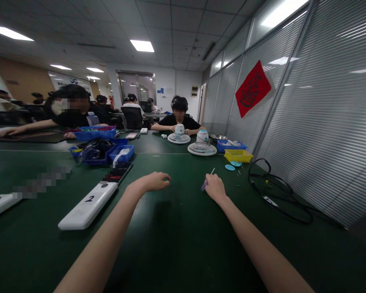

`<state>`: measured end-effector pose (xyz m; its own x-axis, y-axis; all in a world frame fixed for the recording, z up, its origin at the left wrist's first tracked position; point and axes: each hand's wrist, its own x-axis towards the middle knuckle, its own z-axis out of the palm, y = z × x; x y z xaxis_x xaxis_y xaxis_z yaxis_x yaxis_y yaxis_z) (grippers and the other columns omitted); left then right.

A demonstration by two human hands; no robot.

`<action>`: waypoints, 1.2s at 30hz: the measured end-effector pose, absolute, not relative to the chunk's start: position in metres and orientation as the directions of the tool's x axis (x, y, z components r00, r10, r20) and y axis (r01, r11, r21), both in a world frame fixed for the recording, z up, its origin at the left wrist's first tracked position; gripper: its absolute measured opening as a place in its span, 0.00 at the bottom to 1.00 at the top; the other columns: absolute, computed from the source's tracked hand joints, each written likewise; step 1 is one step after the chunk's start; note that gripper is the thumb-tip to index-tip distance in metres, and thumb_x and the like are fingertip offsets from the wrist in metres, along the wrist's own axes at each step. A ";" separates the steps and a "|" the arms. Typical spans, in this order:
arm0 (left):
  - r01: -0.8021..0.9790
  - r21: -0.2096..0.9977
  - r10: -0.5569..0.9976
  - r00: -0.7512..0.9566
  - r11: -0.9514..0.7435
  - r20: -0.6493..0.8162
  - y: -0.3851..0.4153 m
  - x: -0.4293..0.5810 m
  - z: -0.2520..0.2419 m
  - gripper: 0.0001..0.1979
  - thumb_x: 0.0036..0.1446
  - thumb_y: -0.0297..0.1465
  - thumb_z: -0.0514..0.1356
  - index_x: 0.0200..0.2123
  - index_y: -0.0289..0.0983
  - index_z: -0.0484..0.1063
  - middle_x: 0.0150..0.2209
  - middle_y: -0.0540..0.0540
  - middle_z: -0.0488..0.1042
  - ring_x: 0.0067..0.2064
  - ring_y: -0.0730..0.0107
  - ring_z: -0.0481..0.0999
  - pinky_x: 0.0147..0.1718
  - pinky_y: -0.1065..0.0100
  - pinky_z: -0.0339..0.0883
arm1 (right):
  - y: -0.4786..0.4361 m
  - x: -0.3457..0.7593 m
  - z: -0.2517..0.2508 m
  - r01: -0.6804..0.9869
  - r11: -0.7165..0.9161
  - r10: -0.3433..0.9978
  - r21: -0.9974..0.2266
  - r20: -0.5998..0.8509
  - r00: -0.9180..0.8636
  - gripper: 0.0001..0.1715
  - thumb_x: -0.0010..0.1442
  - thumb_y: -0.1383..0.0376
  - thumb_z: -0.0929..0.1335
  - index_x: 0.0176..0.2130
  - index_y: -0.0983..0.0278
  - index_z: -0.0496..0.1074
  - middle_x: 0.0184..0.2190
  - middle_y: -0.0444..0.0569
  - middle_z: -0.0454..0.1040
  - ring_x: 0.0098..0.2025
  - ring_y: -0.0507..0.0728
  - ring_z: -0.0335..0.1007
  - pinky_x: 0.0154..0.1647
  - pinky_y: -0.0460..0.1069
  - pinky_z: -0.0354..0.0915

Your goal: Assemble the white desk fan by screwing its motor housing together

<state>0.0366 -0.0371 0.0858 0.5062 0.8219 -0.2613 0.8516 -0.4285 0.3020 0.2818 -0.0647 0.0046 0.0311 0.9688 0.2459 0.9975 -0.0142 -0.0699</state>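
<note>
My right hand [215, 186] is closed around a screwdriver [204, 185], whose purple see-through handle pokes out below the fingers and whose thin shaft points up and away. My left hand [156, 181] hovers over the green table with its fingers loosely bent and apart, holding nothing. Beyond both hands a white fan [202, 149] lies grille down, its motor housing on top. Light blue discs [229, 167] and several small screws [238, 173] lie to the right of my right hand.
A yellow bin [238, 156] and a blue bin [221, 147] stand at the back right, near a coiled black cable [288, 191]. At left lie a white power bank [88, 206], a phone [122, 171] and blue bins [122, 153]. A co-worker [179, 116] sits opposite behind another fan [179, 138].
</note>
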 end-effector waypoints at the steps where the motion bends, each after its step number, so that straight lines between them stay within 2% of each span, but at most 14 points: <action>1: 0.855 0.299 0.819 0.503 -0.425 -0.276 -0.037 0.037 0.085 0.24 0.56 0.36 0.49 0.56 0.38 0.67 0.41 0.44 0.80 0.39 0.67 0.79 0.37 0.72 0.68 | -0.065 0.283 0.004 0.996 -0.023 0.970 -0.087 0.241 0.044 0.13 0.61 0.72 0.60 0.41 0.67 0.71 0.42 0.59 0.75 0.44 0.61 0.70 0.43 0.53 0.66; 9: 0.869 0.263 0.810 0.489 -0.420 -0.324 -0.034 0.034 0.083 0.26 0.57 0.39 0.49 0.57 0.38 0.65 0.42 0.42 0.79 0.40 0.66 0.78 0.39 0.71 0.67 | -0.071 0.284 0.005 0.989 -0.012 0.975 -0.147 0.218 0.044 0.12 0.62 0.70 0.58 0.38 0.65 0.70 0.42 0.58 0.75 0.45 0.61 0.70 0.45 0.54 0.65; 16: 0.877 0.254 0.814 0.475 -0.407 -0.334 -0.038 0.037 0.085 0.27 0.57 0.40 0.49 0.58 0.38 0.65 0.41 0.42 0.80 0.40 0.65 0.78 0.40 0.70 0.67 | -0.074 0.284 0.007 0.988 0.002 0.981 -0.156 0.194 0.029 0.12 0.62 0.70 0.59 0.38 0.64 0.70 0.42 0.58 0.74 0.45 0.61 0.70 0.44 0.54 0.66; 23: 0.880 0.268 0.799 0.469 -0.391 -0.375 -0.037 0.040 0.079 0.26 0.56 0.39 0.50 0.57 0.38 0.65 0.45 0.41 0.78 0.40 0.66 0.79 0.39 0.71 0.67 | -0.078 0.286 0.010 0.988 0.024 0.987 -0.151 0.159 0.000 0.12 0.63 0.69 0.59 0.39 0.65 0.70 0.43 0.57 0.74 0.45 0.60 0.70 0.45 0.54 0.66; 30: 0.888 0.255 0.793 0.457 -0.383 -0.402 -0.040 0.041 0.079 0.26 0.57 0.38 0.50 0.57 0.37 0.65 0.45 0.41 0.79 0.41 0.64 0.79 0.39 0.70 0.67 | -0.080 0.288 0.012 0.989 0.036 0.988 -0.143 0.155 -0.013 0.12 0.63 0.66 0.60 0.41 0.68 0.69 0.43 0.60 0.73 0.45 0.62 0.69 0.46 0.56 0.65; 33: 0.892 0.251 0.797 0.450 -0.376 -0.403 -0.039 0.043 0.077 0.25 0.57 0.38 0.50 0.57 0.37 0.66 0.45 0.41 0.79 0.42 0.64 0.79 0.39 0.70 0.68 | -0.079 0.290 0.010 0.976 0.020 0.987 -0.215 0.163 0.016 0.14 0.62 0.64 0.61 0.44 0.68 0.68 0.45 0.60 0.73 0.47 0.62 0.68 0.49 0.57 0.63; 36: 0.894 0.250 0.802 0.445 -0.372 -0.398 -0.038 0.043 0.076 0.25 0.57 0.38 0.50 0.57 0.37 0.66 0.44 0.41 0.79 0.42 0.64 0.79 0.41 0.69 0.67 | -0.074 0.296 0.006 0.915 -0.026 0.977 -0.404 0.182 0.109 0.17 0.62 0.64 0.61 0.49 0.67 0.66 0.49 0.59 0.72 0.51 0.62 0.67 0.50 0.56 0.62</action>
